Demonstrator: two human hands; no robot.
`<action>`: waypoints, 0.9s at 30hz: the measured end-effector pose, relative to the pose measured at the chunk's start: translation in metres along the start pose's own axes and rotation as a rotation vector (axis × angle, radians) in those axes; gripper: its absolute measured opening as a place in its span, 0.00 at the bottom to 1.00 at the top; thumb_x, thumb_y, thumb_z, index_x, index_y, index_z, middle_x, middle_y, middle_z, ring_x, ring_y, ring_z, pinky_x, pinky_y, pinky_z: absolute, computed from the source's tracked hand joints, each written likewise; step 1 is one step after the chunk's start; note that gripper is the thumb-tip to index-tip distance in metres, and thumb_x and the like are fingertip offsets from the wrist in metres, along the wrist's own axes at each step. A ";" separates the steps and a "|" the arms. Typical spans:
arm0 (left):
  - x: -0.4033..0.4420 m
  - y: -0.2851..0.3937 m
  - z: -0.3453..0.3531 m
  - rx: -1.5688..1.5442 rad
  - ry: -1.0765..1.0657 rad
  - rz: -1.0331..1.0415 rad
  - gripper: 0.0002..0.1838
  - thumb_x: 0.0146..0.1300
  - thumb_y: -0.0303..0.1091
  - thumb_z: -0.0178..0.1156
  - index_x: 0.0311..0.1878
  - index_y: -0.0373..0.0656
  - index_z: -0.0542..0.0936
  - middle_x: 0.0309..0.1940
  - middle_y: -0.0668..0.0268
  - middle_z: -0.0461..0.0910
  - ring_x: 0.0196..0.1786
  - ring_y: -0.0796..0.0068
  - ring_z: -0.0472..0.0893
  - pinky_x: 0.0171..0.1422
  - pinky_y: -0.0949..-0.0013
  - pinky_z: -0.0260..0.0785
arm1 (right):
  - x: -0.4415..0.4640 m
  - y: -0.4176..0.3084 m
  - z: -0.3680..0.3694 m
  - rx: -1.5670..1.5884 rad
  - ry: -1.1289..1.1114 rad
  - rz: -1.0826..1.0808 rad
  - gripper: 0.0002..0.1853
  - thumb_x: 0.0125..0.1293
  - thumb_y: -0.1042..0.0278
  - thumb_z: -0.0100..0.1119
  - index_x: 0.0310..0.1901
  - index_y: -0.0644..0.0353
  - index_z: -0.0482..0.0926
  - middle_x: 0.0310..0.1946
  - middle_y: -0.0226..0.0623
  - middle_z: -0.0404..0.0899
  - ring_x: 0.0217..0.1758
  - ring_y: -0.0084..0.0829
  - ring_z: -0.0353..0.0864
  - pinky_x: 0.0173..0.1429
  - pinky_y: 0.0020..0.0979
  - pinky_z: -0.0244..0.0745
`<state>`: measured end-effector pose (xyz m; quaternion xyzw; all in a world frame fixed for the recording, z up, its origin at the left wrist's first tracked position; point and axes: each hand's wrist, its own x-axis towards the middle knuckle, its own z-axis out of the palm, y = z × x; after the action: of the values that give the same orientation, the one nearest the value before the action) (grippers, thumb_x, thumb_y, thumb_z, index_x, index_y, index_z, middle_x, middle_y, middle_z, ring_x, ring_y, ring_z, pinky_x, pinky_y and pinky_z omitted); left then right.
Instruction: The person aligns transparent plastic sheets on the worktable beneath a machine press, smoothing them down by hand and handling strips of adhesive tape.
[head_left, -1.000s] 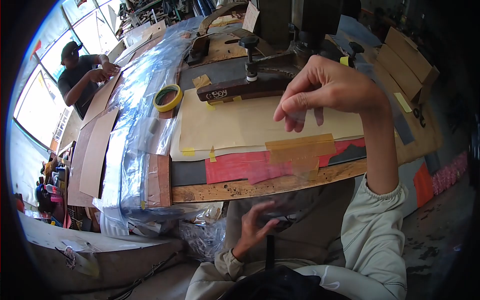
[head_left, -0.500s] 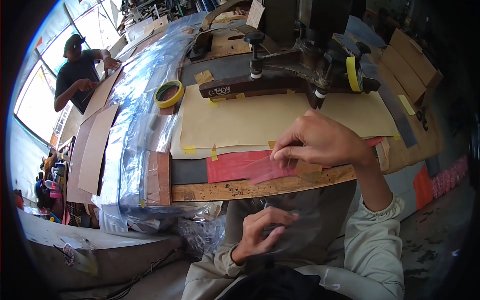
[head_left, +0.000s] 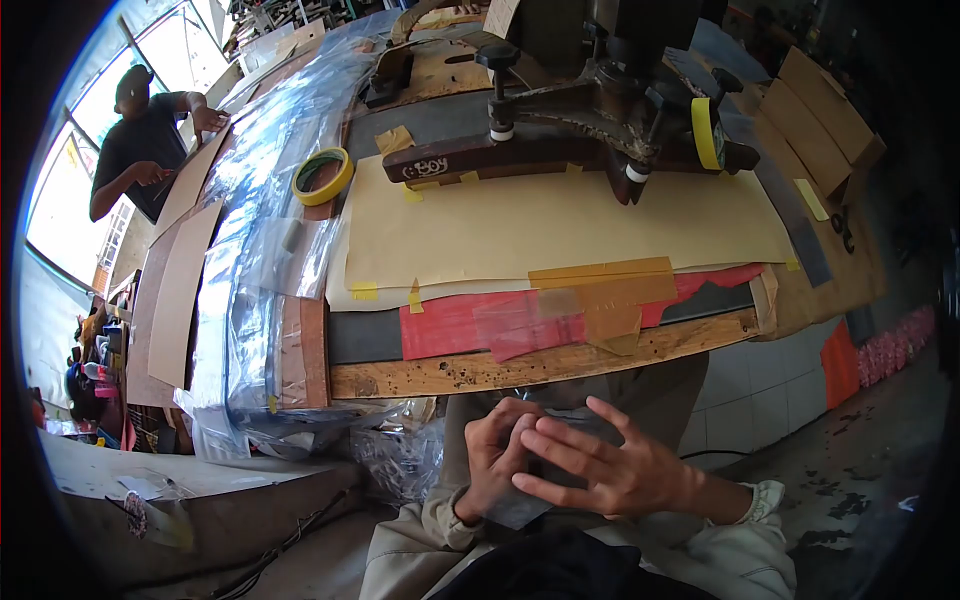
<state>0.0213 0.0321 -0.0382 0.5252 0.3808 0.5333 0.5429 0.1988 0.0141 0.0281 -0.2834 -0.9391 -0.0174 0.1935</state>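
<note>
You're bringing your loosely spread right hand [head_left: 610,465] down from the bench [head_left: 540,373] to the clear plastic [head_left: 522,508] in front of you; your left hand [head_left: 495,450] is pinching it, so both hands are meeting there.

You can read "BOY" in white lettering [head_left: 426,167], a "(:"-like mark just ahead. It stands on the dark bar [head_left: 490,165], at the end nearest your flat-lying yellow tape roll [head_left: 341,189].
</note>
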 end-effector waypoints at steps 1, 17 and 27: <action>0.001 0.002 0.004 -0.043 0.014 -0.018 0.08 0.68 0.26 0.51 0.37 0.32 0.77 0.30 0.63 0.82 0.30 0.81 0.78 0.36 0.76 0.71 | -0.003 0.000 0.005 -0.016 0.038 -0.021 0.22 0.63 0.63 0.55 0.60 0.48 0.71 0.64 0.36 0.69 0.69 0.28 0.66 0.69 0.45 0.61; -0.024 -0.020 0.012 0.020 -0.108 -0.180 0.13 0.73 0.32 0.47 0.39 0.32 0.75 0.31 0.56 0.84 0.37 0.71 0.84 0.44 0.70 0.78 | 0.025 0.037 0.030 0.338 0.527 0.874 0.27 0.57 0.73 0.66 0.58 0.65 0.70 0.44 0.40 0.78 0.44 0.37 0.79 0.50 0.37 0.75; -0.021 -0.020 0.013 -0.021 -0.081 -0.237 0.12 0.73 0.31 0.47 0.39 0.31 0.74 0.32 0.55 0.83 0.38 0.68 0.85 0.44 0.69 0.79 | 0.055 0.075 0.046 -0.180 0.227 0.581 0.26 0.54 0.73 0.60 0.57 0.65 0.72 0.56 0.39 0.71 0.61 0.34 0.71 0.67 0.43 0.59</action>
<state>0.0345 0.0119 -0.0590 0.4918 0.4123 0.4477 0.6226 0.1809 0.1124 0.0005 -0.5518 -0.7861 -0.0759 0.2681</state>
